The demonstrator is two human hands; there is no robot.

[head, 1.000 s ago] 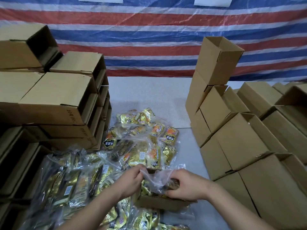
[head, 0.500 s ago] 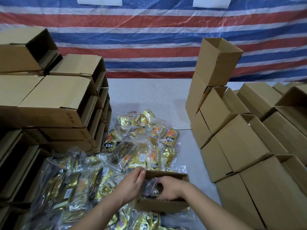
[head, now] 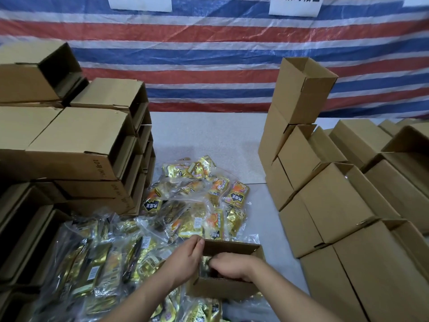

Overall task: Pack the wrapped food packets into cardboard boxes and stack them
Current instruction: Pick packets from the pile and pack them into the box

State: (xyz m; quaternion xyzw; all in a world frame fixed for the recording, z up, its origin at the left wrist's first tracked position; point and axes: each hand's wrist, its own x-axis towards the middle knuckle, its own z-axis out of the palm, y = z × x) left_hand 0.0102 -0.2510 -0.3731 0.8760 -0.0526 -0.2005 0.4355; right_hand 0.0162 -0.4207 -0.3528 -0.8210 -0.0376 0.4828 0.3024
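Note:
A small open cardboard box (head: 222, 290) stands on the table just in front of me. My left hand (head: 185, 261) holds its left wall, with the fingertips hooked over the rim. My right hand (head: 233, 267) reaches down into the box, its fingers curled on a clear-wrapped gold food packet (head: 205, 263) that lies mostly inside and is partly hidden by the hand. Loose gold and orange packets (head: 197, 205) are heaped behind the box. More bagged packets (head: 104, 259) lie to its left.
Stacked cardboard boxes (head: 81, 140) with their open ends facing right fill the left side. Tilted open boxes (head: 329, 198) are piled on the right. A bare strip of grey table (head: 209, 140) runs back to a striped tarp wall (head: 209, 54).
The clear bag my hands held above the box has gone down inside it. My right hand followed it in, and my left hand shifted onto the box's left rim.

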